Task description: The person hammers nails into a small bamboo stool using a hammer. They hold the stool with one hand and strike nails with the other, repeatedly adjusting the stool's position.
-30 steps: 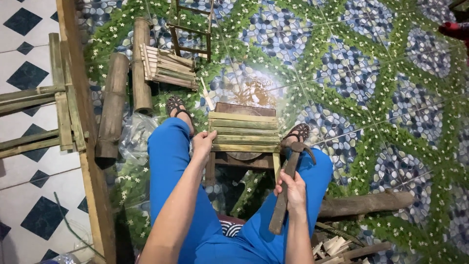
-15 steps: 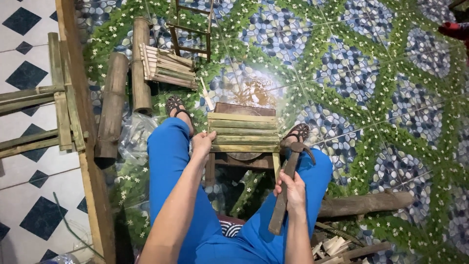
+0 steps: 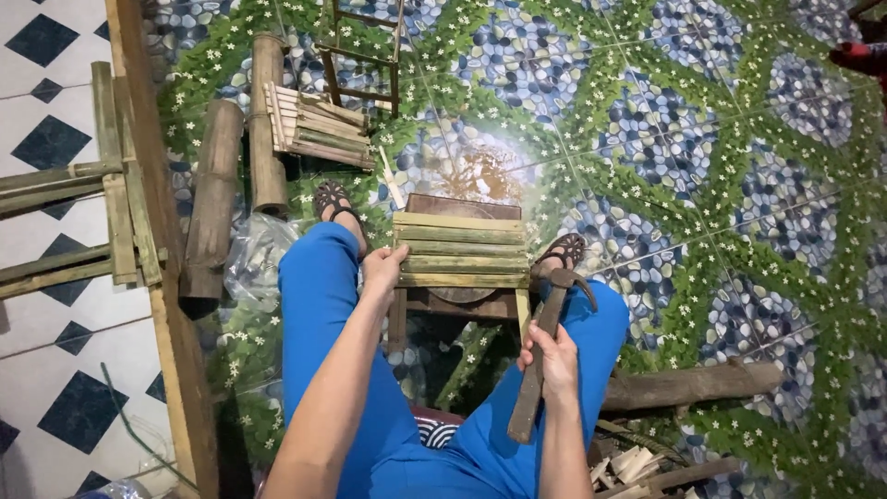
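I sit in blue trousers with a small bamboo-slat stool frame [image 3: 460, 248] standing on the floor between my feet. My left hand [image 3: 382, 271] grips its left edge, fingers curled over the slats. My right hand [image 3: 551, 359] is closed around the wooden handle of a claw hammer [image 3: 545, 337], whose metal head sits just right of the frame's near right corner, above my right knee. A dark round block shows beneath the slats.
Thick bamboo poles [image 3: 214, 199] and a bundle of cut slats [image 3: 314, 127] lie to the left. A second small frame [image 3: 362, 55] stands beyond. A bamboo rack [image 3: 115, 180] and long plank [image 3: 166, 296] run along the left. A log [image 3: 693, 386] and wood scraps lie at the lower right.
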